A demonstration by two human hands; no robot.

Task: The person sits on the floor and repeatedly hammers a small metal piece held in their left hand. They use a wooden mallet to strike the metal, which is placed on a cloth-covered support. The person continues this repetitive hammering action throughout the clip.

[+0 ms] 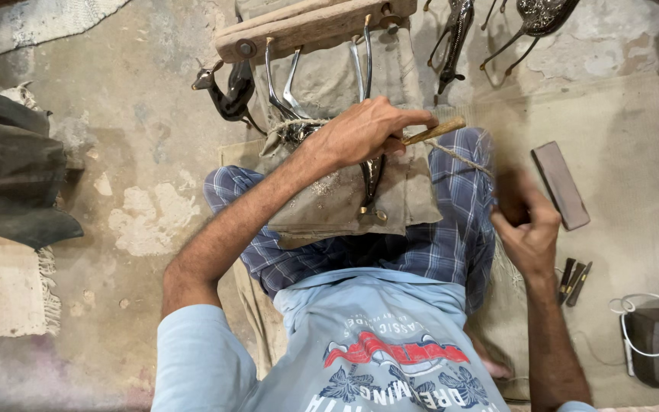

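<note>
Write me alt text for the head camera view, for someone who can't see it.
Seen from above, a seated person's left hand grips a wooden-handled tool over a dark metal figurine lying on a cloth pad across their lap. The right hand is raised in a fist beside a dark rectangular block on the floor.

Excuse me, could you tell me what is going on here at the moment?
A person sits on the floor with a dark metal animal figure tied by cord onto a cloth pad over the lap. The left hand presses a wooden-handled tool against it. The right hand is raised in a fist beside a flat rectangular block.
</note>
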